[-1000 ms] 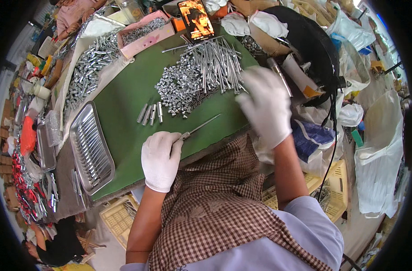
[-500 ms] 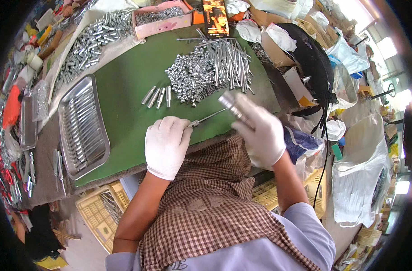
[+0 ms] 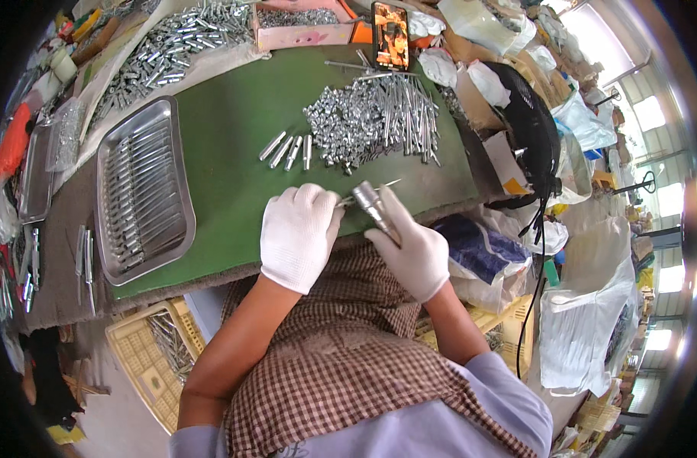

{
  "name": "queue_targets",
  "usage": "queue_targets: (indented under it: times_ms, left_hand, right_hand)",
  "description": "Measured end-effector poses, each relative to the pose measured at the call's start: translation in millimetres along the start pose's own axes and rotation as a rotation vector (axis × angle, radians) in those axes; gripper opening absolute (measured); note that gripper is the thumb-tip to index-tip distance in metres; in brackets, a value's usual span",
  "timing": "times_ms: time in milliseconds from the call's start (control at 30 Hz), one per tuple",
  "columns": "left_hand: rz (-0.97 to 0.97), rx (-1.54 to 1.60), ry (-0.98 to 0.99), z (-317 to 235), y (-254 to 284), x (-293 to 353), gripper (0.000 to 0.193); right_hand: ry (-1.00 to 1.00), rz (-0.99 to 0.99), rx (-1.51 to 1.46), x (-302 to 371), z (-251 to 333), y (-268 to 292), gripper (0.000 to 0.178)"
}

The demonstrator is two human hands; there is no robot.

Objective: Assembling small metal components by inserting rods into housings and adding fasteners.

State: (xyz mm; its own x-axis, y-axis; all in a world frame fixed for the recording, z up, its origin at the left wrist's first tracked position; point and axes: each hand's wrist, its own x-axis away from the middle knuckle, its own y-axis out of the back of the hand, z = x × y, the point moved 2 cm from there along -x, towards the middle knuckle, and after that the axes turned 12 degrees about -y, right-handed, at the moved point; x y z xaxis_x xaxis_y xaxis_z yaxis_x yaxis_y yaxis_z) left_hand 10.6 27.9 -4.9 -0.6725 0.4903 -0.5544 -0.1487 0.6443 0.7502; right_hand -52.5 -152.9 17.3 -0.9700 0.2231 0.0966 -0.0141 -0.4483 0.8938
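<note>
Left hand [image 3: 299,235] pinching thin rod [image 3: 367,192], right hand [image 3: 411,246] gripping metal sleeve [image 3: 373,204], at green mat's [image 3: 218,175] near edge

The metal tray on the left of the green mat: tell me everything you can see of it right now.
The metal tray is a shallow rectangular pan of shiny, steel-looking sheet with rounded corners and a raised rim. It lies flat, its long side running away from the person, half on the green mat and half on the grey surface beside it. Inside, long silvery rods lie side by side in a row, filling most of the floor. Neither the left hand nor the right hand touches it.
</note>
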Motion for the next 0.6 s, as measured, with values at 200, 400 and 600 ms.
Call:
queue_targets:
  times_ms: [200,400,600]
  left_hand:
    - [0.012,-0.025,-0.024,-1.8,2.8,-7.8,0.02]
    - [0.053,-0.142,-0.128,-8.1,-6.9,-16.4,0.012]
    - [0.004,-0.144,-0.099,-3.9,21.2,-4.6,0.011]
  right_hand:
    - [-0.191,-0.558,-0.122,-36.5,-60.4,57.3,0.056]
    - [-0.086,-0.723,0.373,-95.1,-108.6,69.0,0.041]
    - [0.054,-0.415,0.059,-134.7,-89.3,36.8,0.027]
